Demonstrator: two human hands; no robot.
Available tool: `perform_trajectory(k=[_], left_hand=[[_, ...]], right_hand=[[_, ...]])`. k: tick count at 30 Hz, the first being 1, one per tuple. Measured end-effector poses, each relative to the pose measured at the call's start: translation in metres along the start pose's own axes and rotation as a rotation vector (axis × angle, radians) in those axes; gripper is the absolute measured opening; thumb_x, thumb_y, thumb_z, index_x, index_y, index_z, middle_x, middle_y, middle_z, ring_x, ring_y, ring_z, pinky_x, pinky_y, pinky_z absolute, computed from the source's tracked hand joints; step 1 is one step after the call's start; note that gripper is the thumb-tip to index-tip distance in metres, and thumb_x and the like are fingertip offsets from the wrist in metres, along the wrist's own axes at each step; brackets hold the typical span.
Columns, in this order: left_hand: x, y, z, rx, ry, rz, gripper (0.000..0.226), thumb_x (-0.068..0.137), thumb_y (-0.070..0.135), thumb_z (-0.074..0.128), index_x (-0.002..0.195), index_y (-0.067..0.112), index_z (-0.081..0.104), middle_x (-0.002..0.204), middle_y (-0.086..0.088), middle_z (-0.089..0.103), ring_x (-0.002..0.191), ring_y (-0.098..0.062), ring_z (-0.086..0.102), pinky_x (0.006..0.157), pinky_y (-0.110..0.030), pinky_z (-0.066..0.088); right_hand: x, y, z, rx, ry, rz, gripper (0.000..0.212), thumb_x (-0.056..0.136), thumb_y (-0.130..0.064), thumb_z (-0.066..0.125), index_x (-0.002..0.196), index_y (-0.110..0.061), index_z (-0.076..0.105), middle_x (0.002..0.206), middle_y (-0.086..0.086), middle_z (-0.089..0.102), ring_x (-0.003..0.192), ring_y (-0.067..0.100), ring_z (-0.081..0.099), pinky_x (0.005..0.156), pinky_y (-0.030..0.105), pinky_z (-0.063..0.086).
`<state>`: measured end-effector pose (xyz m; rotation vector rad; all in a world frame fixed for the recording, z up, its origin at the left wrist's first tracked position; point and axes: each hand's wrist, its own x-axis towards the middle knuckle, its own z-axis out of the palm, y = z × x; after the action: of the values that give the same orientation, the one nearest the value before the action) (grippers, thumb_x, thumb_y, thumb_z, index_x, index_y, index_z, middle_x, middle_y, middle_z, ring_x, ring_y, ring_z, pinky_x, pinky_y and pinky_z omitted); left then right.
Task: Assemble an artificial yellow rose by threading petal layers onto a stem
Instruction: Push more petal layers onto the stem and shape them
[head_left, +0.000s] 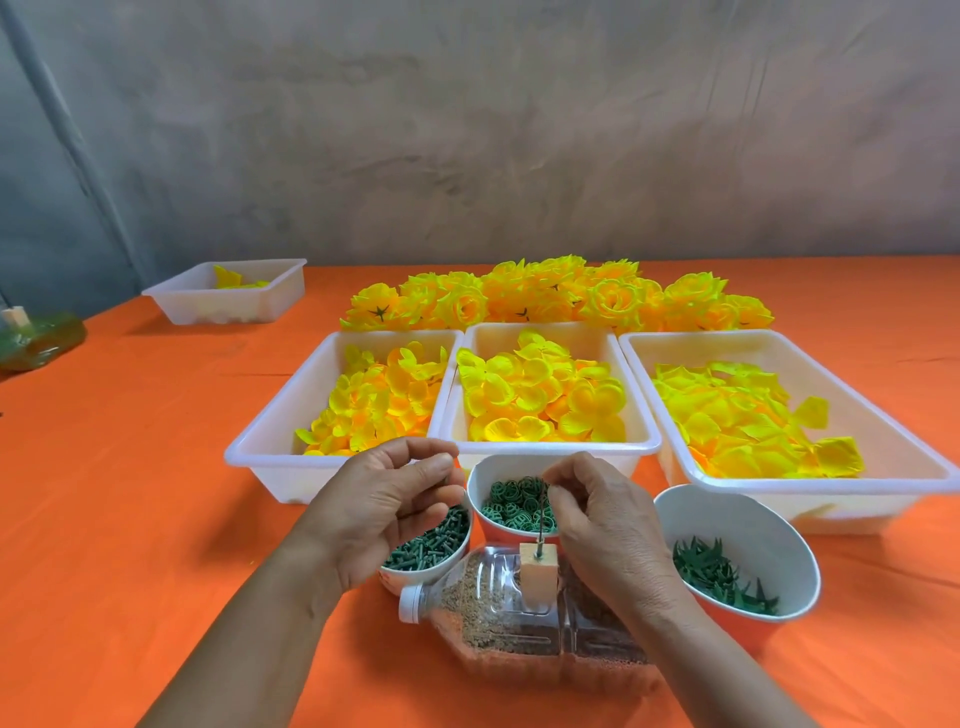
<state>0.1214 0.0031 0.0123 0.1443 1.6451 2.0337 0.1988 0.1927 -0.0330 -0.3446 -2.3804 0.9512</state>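
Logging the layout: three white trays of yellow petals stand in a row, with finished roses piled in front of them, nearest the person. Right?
No. The finished roses lie behind the white trays, on the far side from the person; the head view shows it.

Forearms (249, 623) bare — left hand (379, 514), right hand (608, 535) likewise.

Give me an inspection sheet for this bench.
Surface: orange cloth, flat.
Job's things: left tray, middle tray, right tray hold petals; roses piled behind; peg bowl, ring bowl, leaf bowl in front; wire upright in block on sand bottle.
Clutter: small tray, green bottle, far left.
Hands: left hand pinches a green piece; right hand pinches the wire's top.
Cables: nothing seen.
Surroundings: grey wall.
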Motion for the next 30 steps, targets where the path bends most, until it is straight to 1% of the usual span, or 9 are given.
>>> perform_trajectory(k=[3, 5, 10, 14, 17, 20, 22, 26, 30], left_hand=[[-0.009, 0.004, 0.014, -0.117, -0.042, -0.035, 0.010, 0.066, 0.015, 0.073, 0.076, 0.016, 0.076, 0.071, -0.007, 0.071, 0.052, -0.009, 0.066, 0.042, -0.017, 0.051], [-0.013, 0.004, 0.021, -0.150, -0.075, -0.048, 0.008, 0.067, 0.015, 0.072, 0.072, 0.016, 0.079, 0.070, -0.007, 0.071, 0.052, -0.009, 0.066, 0.042, -0.017, 0.051], [-0.015, 0.002, 0.027, -0.194, -0.129, -0.059, 0.017, 0.073, 0.008, 0.066, 0.082, 0.005, 0.079, 0.081, -0.014, 0.073, 0.063, -0.015, 0.072, 0.050, -0.021, 0.057], [-0.017, -0.003, 0.033, -0.138, -0.117, 0.008, 0.024, 0.064, -0.001, 0.068, 0.087, 0.002, 0.076, 0.086, -0.017, 0.074, 0.071, -0.020, 0.074, 0.055, -0.022, 0.057], [-0.020, -0.005, 0.039, -0.068, -0.069, 0.075, 0.026, 0.063, 0.008, 0.073, 0.088, 0.006, 0.072, 0.081, -0.015, 0.073, 0.066, -0.017, 0.072, 0.053, -0.020, 0.056], [-0.023, -0.007, 0.046, 0.002, -0.034, 0.126, 0.014, 0.060, 0.021, 0.076, 0.074, 0.018, 0.076, 0.074, -0.008, 0.072, 0.057, -0.011, 0.067, 0.049, -0.019, 0.053], [-0.024, -0.007, 0.051, 0.018, -0.038, 0.149, 0.021, 0.054, 0.030, 0.077, 0.074, 0.023, 0.079, 0.071, -0.002, 0.071, 0.055, -0.007, 0.064, 0.049, -0.017, 0.051], [-0.026, -0.006, 0.057, -0.025, -0.109, 0.148, 0.026, 0.058, 0.028, 0.076, 0.081, 0.017, 0.081, 0.072, 0.000, 0.070, 0.061, -0.006, 0.064, 0.055, -0.016, 0.052], [-0.027, -0.008, 0.061, -0.040, -0.160, 0.135, 0.028, 0.056, 0.029, 0.077, 0.082, 0.016, 0.081, 0.072, 0.000, 0.070, 0.061, -0.005, 0.063, 0.056, -0.016, 0.052]], right_hand=[[0.000, 0.000, 0.000, 0.002, 0.000, 0.000, 0.013, 0.087, -0.011, 0.060, 0.090, -0.020, 0.069, 0.083, -0.009, 0.066, 0.078, 0.009, 0.055, 0.067, 0.019, 0.033], [-0.001, -0.001, 0.000, 0.003, 0.002, -0.002, 0.013, 0.087, -0.011, 0.060, 0.090, -0.020, 0.068, 0.083, -0.009, 0.065, 0.077, 0.007, 0.054, 0.067, 0.018, 0.032], [0.000, 0.000, 0.000, 0.014, 0.005, -0.011, 0.012, 0.087, -0.012, 0.059, 0.090, -0.020, 0.068, 0.083, -0.010, 0.064, 0.076, 0.006, 0.052, 0.066, 0.017, 0.032], [-0.001, 0.002, 0.000, 0.021, 0.012, -0.019, 0.012, 0.087, -0.013, 0.059, 0.089, -0.021, 0.067, 0.081, -0.013, 0.061, 0.074, 0.003, 0.049, 0.065, 0.016, 0.030], [0.000, 0.001, 0.001, 0.025, 0.013, -0.025, 0.012, 0.087, -0.013, 0.059, 0.089, -0.021, 0.067, 0.081, -0.013, 0.061, 0.075, 0.003, 0.048, 0.066, 0.016, 0.030], [0.000, 0.002, 0.001, 0.023, 0.018, -0.026, 0.011, 0.087, -0.013, 0.060, 0.088, -0.022, 0.067, 0.080, -0.014, 0.061, 0.074, 0.002, 0.048, 0.066, 0.015, 0.030], [0.000, 0.003, 0.001, 0.025, 0.014, -0.024, 0.011, 0.087, -0.014, 0.060, 0.088, -0.022, 0.067, 0.080, -0.014, 0.061, 0.074, 0.003, 0.050, 0.066, 0.016, 0.031], [0.000, 0.002, 0.001, 0.021, 0.010, -0.024, 0.011, 0.087, -0.014, 0.059, 0.087, -0.022, 0.067, 0.079, -0.012, 0.062, 0.074, 0.004, 0.051, 0.064, 0.017, 0.031], [0.000, 0.002, 0.000, 0.018, 0.004, -0.026, 0.010, 0.088, -0.016, 0.059, 0.088, -0.023, 0.066, 0.077, -0.012, 0.060, 0.072, 0.004, 0.049, 0.061, 0.009, 0.031]])
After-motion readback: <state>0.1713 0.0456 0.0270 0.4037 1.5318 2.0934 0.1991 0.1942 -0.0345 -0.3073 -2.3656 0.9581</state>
